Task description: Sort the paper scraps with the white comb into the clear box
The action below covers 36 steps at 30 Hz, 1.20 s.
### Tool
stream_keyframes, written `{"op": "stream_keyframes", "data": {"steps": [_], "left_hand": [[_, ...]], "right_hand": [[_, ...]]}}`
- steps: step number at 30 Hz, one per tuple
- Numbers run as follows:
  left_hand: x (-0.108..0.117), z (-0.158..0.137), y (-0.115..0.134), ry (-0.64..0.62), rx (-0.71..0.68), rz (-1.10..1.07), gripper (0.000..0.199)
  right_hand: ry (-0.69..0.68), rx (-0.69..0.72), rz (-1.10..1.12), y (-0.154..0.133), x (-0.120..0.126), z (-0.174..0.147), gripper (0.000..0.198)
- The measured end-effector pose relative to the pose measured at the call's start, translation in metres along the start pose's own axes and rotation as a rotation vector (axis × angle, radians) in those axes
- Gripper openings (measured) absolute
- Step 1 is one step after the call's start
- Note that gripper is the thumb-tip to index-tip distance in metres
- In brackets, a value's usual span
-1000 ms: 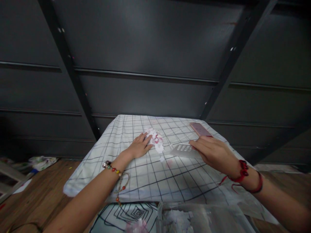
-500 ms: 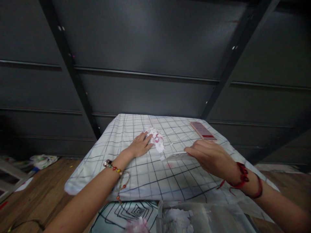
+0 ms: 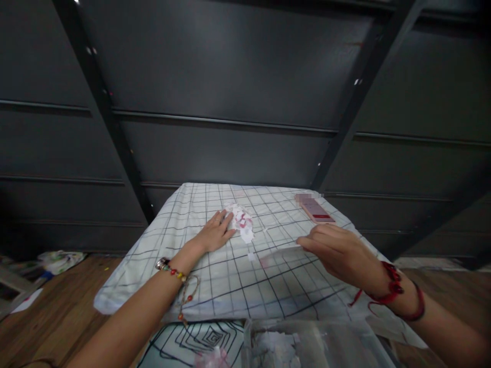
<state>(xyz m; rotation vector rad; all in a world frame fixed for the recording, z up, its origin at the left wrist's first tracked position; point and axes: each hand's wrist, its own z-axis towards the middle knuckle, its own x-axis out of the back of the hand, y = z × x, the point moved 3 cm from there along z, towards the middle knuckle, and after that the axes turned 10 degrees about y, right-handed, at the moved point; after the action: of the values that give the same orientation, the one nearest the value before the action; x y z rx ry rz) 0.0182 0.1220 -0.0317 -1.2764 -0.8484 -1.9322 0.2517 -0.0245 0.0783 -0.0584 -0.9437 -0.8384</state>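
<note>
My left hand point(image 3: 215, 232) lies flat on the checked cloth, fingers spread, its fingertips touching the edge of a small heap of torn paper scraps point(image 3: 241, 219), white with pink bits. Fingers curled in a pinch, my right hand point(image 3: 333, 250) holds a thin pale card point(image 3: 286, 251) just above the cloth. Motion smears the card, so its print and far edge are unclear. One loose white scrap point(image 3: 251, 256) rests on the cloth between the heap and the card.
A pink phone point(image 3: 316, 209) lies on the cloth-covered table point(image 3: 226, 286) beyond my right hand. At the near edge stand a clear plastic box point(image 3: 326, 332) with paper scraps inside and a pinkish crumpled bundle point(image 3: 213, 358). Dark panels point(image 3: 230, 148) rise behind.
The card in my right hand has drawn slightly away to the right from the loose scrap and looks more blurred. My left hand keeps its place by the heap; the view has shifted a little.
</note>
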Motion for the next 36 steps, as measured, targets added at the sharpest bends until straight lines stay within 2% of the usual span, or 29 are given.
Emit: {"op": "stream_keyframes", "data": {"steps": [5, 9, 14, 19, 22, 28, 31, 36], "left_hand": [[0.003, -0.005, 0.004, 0.090, 0.125, 0.092, 0.065], [0.005, -0.007, 0.008, 0.124, 0.166, 0.118, 0.067], [0.007, -0.027, 0.013, 0.085, 0.209, 0.119, 0.072], [0.017, -0.067, 0.023, 0.060, 0.158, 0.138, 0.071], [0.023, -0.081, 0.028, 0.009, 0.136, 0.170, 0.065], [0.028, -0.084, 0.033, 0.034, 0.141, 0.211, 0.055], [0.028, -0.084, 0.034, 0.025, 0.139, 0.225, 0.055], [0.027, -0.085, 0.033, 0.054, 0.132, 0.205, 0.051]], "right_hand": [[-0.019, 0.018, -0.019, 0.000, 0.000, -0.003, 0.029], [0.029, -0.021, -0.013, 0.006, 0.005, -0.013, 0.026], [0.121, -0.067, -0.069, 0.007, 0.001, -0.020, 0.020], [0.084, -0.092, 0.013, -0.008, 0.003, -0.020, 0.024], [0.063, -0.104, 0.029, -0.015, 0.008, -0.018, 0.026], [0.149, -0.062, 0.047, -0.017, 0.001, -0.016, 0.027], [0.115, -0.063, 0.096, -0.015, 0.000, -0.020, 0.028], [0.062, -0.066, 0.159, -0.011, 0.012, -0.027, 0.023]]}}
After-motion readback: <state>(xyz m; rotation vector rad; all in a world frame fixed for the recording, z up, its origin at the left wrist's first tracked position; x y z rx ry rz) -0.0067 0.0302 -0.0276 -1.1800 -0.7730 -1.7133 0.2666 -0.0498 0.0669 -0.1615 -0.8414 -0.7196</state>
